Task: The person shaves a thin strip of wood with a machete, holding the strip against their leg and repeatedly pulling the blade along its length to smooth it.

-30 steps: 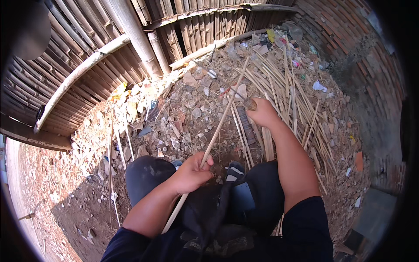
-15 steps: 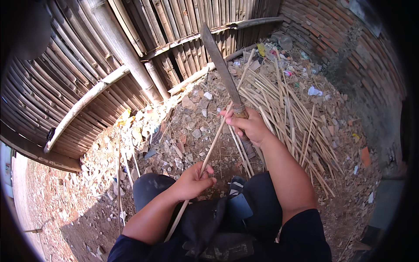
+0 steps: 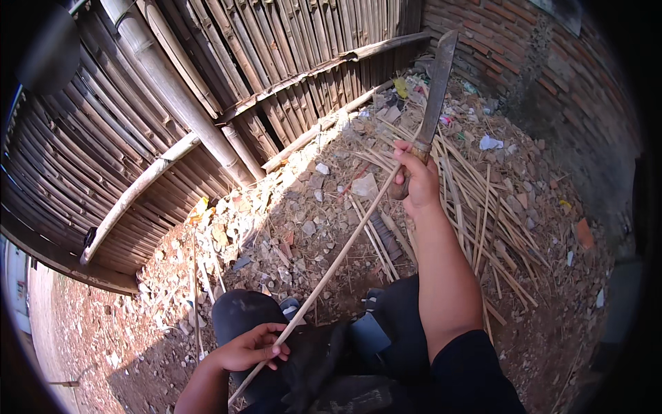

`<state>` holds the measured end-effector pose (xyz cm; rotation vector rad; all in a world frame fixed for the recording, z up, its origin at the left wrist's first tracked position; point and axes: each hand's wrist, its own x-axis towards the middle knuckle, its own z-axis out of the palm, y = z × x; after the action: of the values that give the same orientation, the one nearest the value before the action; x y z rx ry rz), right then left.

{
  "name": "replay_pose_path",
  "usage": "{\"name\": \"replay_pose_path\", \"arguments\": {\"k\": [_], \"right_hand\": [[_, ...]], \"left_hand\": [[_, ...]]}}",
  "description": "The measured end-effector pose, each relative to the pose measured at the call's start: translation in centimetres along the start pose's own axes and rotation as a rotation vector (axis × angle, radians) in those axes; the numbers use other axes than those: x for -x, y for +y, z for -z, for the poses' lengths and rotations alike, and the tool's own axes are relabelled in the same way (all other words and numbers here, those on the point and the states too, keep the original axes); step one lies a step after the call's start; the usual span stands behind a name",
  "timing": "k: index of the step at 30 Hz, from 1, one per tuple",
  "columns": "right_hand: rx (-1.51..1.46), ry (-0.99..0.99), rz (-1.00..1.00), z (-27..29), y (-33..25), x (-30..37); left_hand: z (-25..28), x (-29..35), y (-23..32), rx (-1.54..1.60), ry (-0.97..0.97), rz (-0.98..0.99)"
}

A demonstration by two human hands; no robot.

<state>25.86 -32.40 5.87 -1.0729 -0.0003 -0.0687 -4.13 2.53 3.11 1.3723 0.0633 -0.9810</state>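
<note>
Two hands at work, one stick between them. Right hand (image 3: 416,181) now raised well clear of the ground, grip closed round the wooden handle of a long knife (image 3: 433,103); a second ago down among the loose sticks with no blade showing, half a second ago lifting with the blade coming up. Blade now nearly upright, tip toward the bamboo fence (image 3: 227,76) and leaning slightly right, flat dark face turned to the camera. Probably means picking up is over and cutting or trimming comes next, judged only from the raised blade.

Left hand (image 3: 249,347) low by the knees, grip closed round the near part of a thin bamboo stick (image 3: 338,257), much as before. Stick's long axis on a diagonal: near end down at lower left past the dark trousers, far end up at right, reaching to the right hand just beside the knife handle. Whether that far end is pinched by the right fingers or only passing them, impossible to tell.

Pile of split sticks (image 3: 483,207) on the rubble-strewn ground to the right, brick wall (image 3: 552,76) beyond.
</note>
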Motion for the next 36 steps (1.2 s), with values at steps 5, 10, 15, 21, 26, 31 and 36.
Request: {"name": "replay_pose_path", "arguments": {"k": [5,10,15,21,26,31,36], "right_hand": [[-0.097,0.164,0.109,3.8,-1.8,-0.8],[0.164,0.316,0.255,3.7,-0.9,-1.2],[0.457,0.129,0.057,3.7,0.4,-0.9],[1.165,-0.603,0.131,-0.6,3.3,2.2],[1.573,-0.902,0.005,-4.0,4.7,3.9],[1.418,-0.715,-0.059,-3.1,6.7,2.1],[1.363,-0.909,0.038,-4.8,9.5,2.8]], "left_hand": [[-1.4,2.8,0.7,-0.326,0.061,0.236],[-1.7,1.5,0.9,-0.300,0.471,-0.041],[-1.2,-4.3,4.0,-0.248,0.507,-0.122],[0.3,-10.5,8.4,-0.199,0.548,-0.109],[1.5,-11.5,6.3,-0.114,0.390,-0.144],[2.4,-11.9,5.2,0.026,0.325,-0.221],[2.5,-11.6,5.0,-0.007,0.412,-0.225]]}}
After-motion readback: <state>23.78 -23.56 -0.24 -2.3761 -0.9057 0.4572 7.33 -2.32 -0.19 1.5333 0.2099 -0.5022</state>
